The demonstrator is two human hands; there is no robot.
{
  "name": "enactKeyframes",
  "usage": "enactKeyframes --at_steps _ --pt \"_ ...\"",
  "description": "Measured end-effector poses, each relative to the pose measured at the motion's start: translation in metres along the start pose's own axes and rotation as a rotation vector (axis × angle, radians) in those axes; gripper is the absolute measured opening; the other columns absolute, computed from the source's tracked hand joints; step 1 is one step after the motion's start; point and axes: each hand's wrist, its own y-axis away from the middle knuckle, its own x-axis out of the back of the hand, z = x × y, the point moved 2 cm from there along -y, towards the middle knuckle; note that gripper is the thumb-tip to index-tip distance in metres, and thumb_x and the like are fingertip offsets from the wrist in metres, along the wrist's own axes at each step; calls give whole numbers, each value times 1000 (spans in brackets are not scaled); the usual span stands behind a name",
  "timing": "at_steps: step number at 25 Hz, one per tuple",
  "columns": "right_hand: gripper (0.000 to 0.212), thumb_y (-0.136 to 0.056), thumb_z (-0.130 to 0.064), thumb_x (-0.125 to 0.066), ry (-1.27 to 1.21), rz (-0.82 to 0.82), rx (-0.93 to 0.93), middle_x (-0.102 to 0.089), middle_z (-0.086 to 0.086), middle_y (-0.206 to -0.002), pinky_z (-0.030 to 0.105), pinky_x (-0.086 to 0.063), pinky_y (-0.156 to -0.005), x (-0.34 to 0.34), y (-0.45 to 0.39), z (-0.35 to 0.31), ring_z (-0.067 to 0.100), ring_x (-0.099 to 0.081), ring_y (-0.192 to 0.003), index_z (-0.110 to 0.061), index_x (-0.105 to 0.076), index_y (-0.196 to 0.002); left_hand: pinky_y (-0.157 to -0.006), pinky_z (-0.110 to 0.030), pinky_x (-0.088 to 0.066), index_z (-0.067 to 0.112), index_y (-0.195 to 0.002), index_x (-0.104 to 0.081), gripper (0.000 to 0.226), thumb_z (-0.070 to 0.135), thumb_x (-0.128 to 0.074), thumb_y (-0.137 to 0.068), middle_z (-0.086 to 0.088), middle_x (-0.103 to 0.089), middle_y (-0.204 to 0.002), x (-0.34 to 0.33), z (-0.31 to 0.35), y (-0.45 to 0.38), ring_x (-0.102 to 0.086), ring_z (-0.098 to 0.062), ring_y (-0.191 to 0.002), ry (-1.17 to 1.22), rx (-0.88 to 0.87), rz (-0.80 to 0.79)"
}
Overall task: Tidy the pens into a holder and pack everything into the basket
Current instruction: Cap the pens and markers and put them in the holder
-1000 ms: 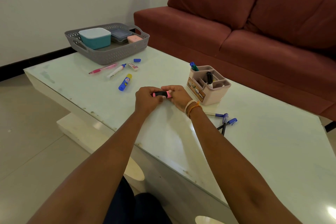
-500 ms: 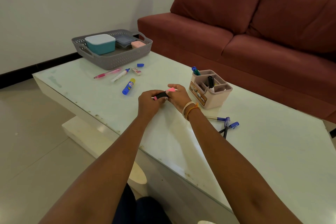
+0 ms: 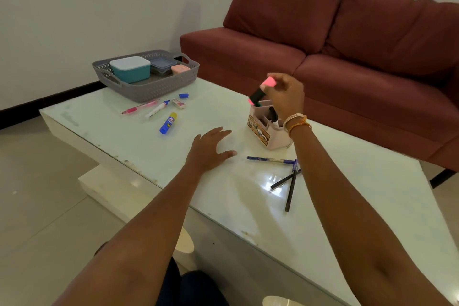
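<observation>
I hold the pink highlighter in my right hand, pinched at its upper end between thumb and fingertips, with the barrel tilted and its lower tip just above the far compartments of the pen holder. My judgement is that the highlighter is light, rigid and smooth-cased; a pinch near the top leaves the lower end free to enter a slot, though the plastic may slip if the grip slackens. The holder also looks light and may shift if the tip catches its rim. My left hand lies flat on the table, fingers spread and holding nothing, just to the near left of the holder. Three loose pens lie on the table close to the holder's near side, below my right wrist. Well to the left of the holder lie a pink pen, a white marker, a glue stick, an eraser and a blue cap. Beyond them, further left of the holder, stands the grey basket, already containing lidded boxes.
</observation>
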Motion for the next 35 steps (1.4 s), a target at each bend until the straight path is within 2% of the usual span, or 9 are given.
enactKeyframes --at_steps 3,12,19,22,26,28,30,32,35 --pt "28 -77 -8 -71 212 143 -14 -71 2 -102 15 -47 -81 24 -26 18 12 -64 -91 -12 -71 -105 -118 -46 -15 38 -144 -33 70 63 -54 -82 8 -32 -154 -3 -3 -3 -28 -10 -143 -46 21 -57" --pt "27 -79 -8 -71 491 33 -109 -70 11 -107 24 -48 -83 28 -45 61 25 -66 -97 -10 -71 -106 -116 -42 -20 37 -140 -39 69 65 -56 -78 10 -45 -145 -7 -7 -4 -36 -8 -137 -31 21 -5" --pt "26 -82 -13 -72 492 -55 -217 -72 11 -104 25 -52 -84 26 -33 75 23 -68 -93 -8 -71 -107 -114 -38 -19 35 -136 -46 63 61 -58 -80 8 -48 -143 -4 -4 -1 -38 -9 -135 9 9 25" --pt "27 -84 -17 -67 414 9 -196 -70 12 -107 22 -47 -82 38 -18 71 24 -66 -99 -6 -69 -108 -116 -43 -17 36 -131 -52 52 59 -54 -85 8 -49 -141 -7 -3 -1 -37 -9 -136 -30 0 -11" --pt "25 -86 -12 -54 541 131 -357 -67 18 -104 28 -46 -74 68 5 70 35 -64 -97 2 -63 -105 -104 -40 -36 29 -112 -67 36 50 -48 -89 5 -64 -122 -17 7 3 -54 -15 -120 -34 -44 49" --pt "25 -84 -19 -58 580 -46 -577 -65 16 -91 30 -53 -68 79 17 74 31 -66 -81 0 -60 -99 -91 -37 -47 20 -100 -72 33 42 -51 -87 0 -71 -106 -22 25 10 -63 -19 -101 109 -27 182" --pt "20 -84 -22 -64 617 -408 -851 -61 9 -75 21 -51 -49 80 35 72 18 -58 -61 -3 -60 -87 -76 -32 -50 15 -86 -72 24 35 -60 -84 -1 -72 -89 -23 49 18 -63 -17 -83 207 -29 289" --pt "22 -85 -27 -68 745 -702 -970 -59 3 -62 14 -42 -38 74 51 71 10 -52 -49 -7 -61 -78 -64 -28 -48 15 -76 -70 22 36 -67 -81 2 -68 -77 -29 68 25 -58 -13 -72 234 -62 261" --pt "25 -87 -26 -67 826 -782 -944 -56 0 -38 10 -36 -33 67 55 73 6 -49 -31 -9 -59 -71 -60 -27 -50 16 -70 -69 31 47 -72 -74 6 -66 -70 -39 91 32 -58 -9 -65 291 -52 93"
